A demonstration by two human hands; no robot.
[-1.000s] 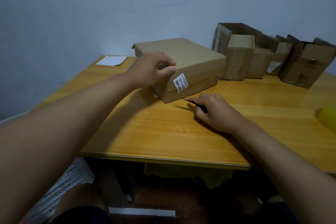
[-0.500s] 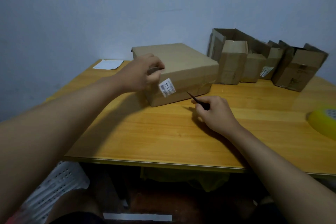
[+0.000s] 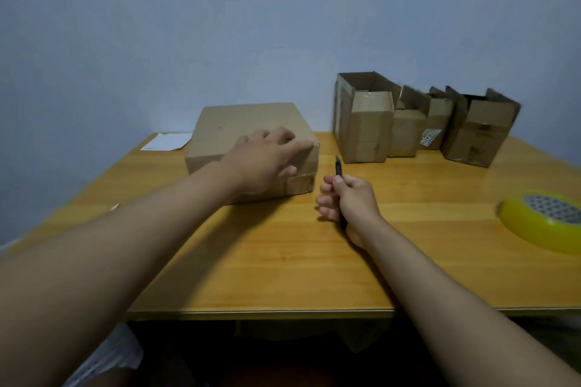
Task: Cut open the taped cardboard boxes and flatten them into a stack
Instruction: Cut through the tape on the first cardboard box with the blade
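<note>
The head camera looks down at a yellow wooden table (image 3: 283,261) that stands against a pale blue wall (image 3: 220,34).

A flat brown box (image 3: 239,126) sits on the table, a bit left of the middle. Its top is closed, and shiny tape runs along its near right corner. The left hand (image 3: 267,163) lies on top of the box near that corner. Its fingers are spread out and reach over the right edge, and the thumb presses on the front side. The hand is a little blurry.

The right hand (image 3: 349,201) is just to the right of the box and does not touch it. Its fingers are curled tight around a thin dark knife (image 3: 339,166). The knife points up and away from the person. Its tip is near the box corner but apart from it.

At the back right, a row of smaller boxes (image 3: 418,122) stands close to the wall. Some have their top flaps open. One has a white sticker (image 3: 430,137) on its front.

A big yellow roll of tape (image 3: 544,223) lies flat at the right edge of the table. A white sheet of paper (image 3: 166,141) lies at the back left, just beside the flat box.
</note>
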